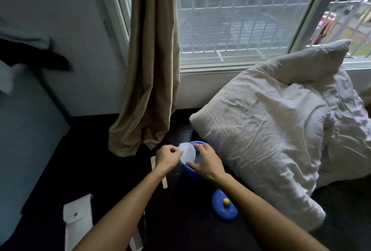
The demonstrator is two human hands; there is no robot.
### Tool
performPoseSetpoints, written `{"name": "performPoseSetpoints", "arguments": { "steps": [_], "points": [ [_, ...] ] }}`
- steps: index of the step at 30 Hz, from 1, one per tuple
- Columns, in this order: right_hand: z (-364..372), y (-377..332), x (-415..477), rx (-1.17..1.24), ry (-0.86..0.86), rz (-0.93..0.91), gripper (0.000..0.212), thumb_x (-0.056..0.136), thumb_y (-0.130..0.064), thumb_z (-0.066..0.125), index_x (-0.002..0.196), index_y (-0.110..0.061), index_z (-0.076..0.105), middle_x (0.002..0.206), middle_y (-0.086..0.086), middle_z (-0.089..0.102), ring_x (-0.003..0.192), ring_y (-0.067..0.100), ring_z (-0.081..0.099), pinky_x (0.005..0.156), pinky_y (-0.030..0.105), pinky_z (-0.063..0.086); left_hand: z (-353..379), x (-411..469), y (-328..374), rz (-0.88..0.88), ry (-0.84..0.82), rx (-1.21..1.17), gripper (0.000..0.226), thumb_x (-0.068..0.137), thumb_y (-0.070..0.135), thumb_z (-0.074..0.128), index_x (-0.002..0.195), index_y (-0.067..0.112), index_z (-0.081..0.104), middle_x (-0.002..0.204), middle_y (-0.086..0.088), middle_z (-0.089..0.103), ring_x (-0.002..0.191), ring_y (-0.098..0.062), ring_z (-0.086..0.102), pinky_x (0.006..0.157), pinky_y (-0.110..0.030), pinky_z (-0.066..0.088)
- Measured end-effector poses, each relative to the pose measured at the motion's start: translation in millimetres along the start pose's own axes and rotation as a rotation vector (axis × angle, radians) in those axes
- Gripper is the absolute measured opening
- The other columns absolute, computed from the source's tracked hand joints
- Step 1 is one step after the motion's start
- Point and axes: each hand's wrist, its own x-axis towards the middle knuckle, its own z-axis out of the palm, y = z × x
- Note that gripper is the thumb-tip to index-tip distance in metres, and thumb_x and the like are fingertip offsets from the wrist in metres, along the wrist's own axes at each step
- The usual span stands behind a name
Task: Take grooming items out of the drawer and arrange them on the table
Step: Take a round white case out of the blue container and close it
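Your left hand [168, 157] pinches the white disc [187, 156]; right hand [206, 163] grips the blue jar [192, 172] w/ it. Thin pinch, disc could slip onto the dark desk [112, 170].

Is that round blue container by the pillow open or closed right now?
Open. The round blue container has no lid on; its blue lid with a yellow knob lies apart on the dark table.
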Motion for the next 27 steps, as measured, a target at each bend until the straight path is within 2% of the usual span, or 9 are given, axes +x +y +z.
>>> {"name": "performPoseSetpoints", "arguments": {
  "steps": [3,5,9,12,15,18,22,24,27],
  "points": [
    [11.6,-19.2,-5.0,-0.074,-0.097,-0.058,0.087,0.072,-0.055,0.071,0.143,-0.020,0.036,0.140,0.003,0.045,0.125,0.022,0.045,0.102,0.039,0.042,-16.1,-15.2,-12.9,-0.038,0.016,-0.023,0.016,0.079,0.022,0.067,0.072,0.009,0.072,0.070,-0.002,0.069,0.069,-0.014,0.062,0.069,-0.028,0.048],
    [19.9,-32.0,-12.2,-0.124,-0.130,-0.105,0.093,0.071,-0.060,0.069,0.146,-0.020,0.030,0.143,0.004,0.042,0.128,0.023,0.043,0.101,0.042,0.042,-24.1,-26.5,-24.4,-0.069,0.027,-0.044,0.020,0.081,0.021,0.066,0.072,0.004,0.072,0.068,0.000,0.066,0.067,-0.013,0.059,0.062,-0.025,0.045],
    [40.5,-48.3,-27.7,-0.096,-0.154,-0.142,0.085,0.070,-0.066,0.062,0.138,-0.022,0.037,0.134,0.003,0.048,0.122,0.023,0.049,0.092,0.041,0.047,-35.2,-49.0,-51.5,-0.113,0.037,-0.044,0.027,0.083,0.025,0.065,0.076,-0.001,0.071,0.074,-0.011,0.069,0.065,-0.014,0.059,0.058,-0.027,0.046],
    [59.4,-52.0,-36.9,-0.094,-0.189,-0.151,0.079,0.064,-0.072,0.058,0.127,-0.027,0.041,0.121,-0.001,0.052,0.109,0.019,0.055,0.082,0.038,0.053,-41.3,-66.2,-70.4,-0.131,0.007,-0.038,0.026,0.086,0.031,0.061,0.085,0.007,0.070,0.078,-0.002,0.068,0.069,-0.011,0.060,0.059,-0.021,0.044],
    [78.5,-50.8,-51.1,-0.093,-0.233,-0.120,0.079,0.067,-0.070,0.061,0.128,-0.024,0.039,0.123,0.002,0.048,0.106,0.023,0.056,0.082,0.040,0.052,-43.5,-79.7,-88.1,-0.160,0.019,-0.046,0.026,0.091,0.038,0.053,0.097,0.015,0.063,0.086,0.003,0.064,0.080,-0.012,0.060,0.063,-0.021,0.044],
    [99.9,-40.5,-66.9,-0.125,-0.291,-0.069,0.077,0.069,-0.065,0.064,0.129,-0.023,0.040,0.127,0.003,0.047,0.110,0.025,0.054,0.083,0.041,0.052,-38.1,-88.1,-110.1,-0.208,0.014,-0.034,0.029,0.096,0.039,0.044,0.098,0.015,0.061,0.082,0.003,0.060,0.080,-0.015,0.058,0.067,-0.028,0.044],
    [126.9,-16.4,-83.0,-0.184,-0.413,0.011,0.086,0.069,-0.055,0.073,0.137,-0.020,0.035,0.131,0.007,0.044,0.117,0.027,0.049,0.087,0.040,0.050,-22.5,-96.8,-142.3,-0.275,-0.036,0.025,0.026,0.096,0.038,0.044,0.097,0.018,0.061,0.081,0.005,0.059,0.082,-0.016,0.058,0.074,-0.032,0.045],
    [139.9,-4.6,-92.0,-0.202,-0.438,0.046,0.085,0.069,-0.053,0.074,0.137,-0.019,0.035,0.129,0.008,0.043,0.118,0.028,0.048,0.087,0.041,0.048,-12.9,-100.4,-155.4,-0.302,-0.065,0.044,0.026,0.096,0.037,0.044,0.099,0.017,0.062,0.082,0.006,0.059,0.082,-0.014,0.056,0.072,-0.028,0.042],
    [157.4,9.0,-100.5,-0.248,-0.455,0.073,0.084,0.069,-0.051,0.074,0.135,-0.017,0.035,0.127,0.009,0.043,0.117,0.030,0.048,0.086,0.042,0.048,1.9,-104.5,-168.6,-0.328,-0.112,0.026,0.026,0.096,0.033,0.045,0.103,0.015,0.061,0.084,0.004,0.059,0.088,-0.016,0.058,0.078,-0.029,0.043]
  ]
}}
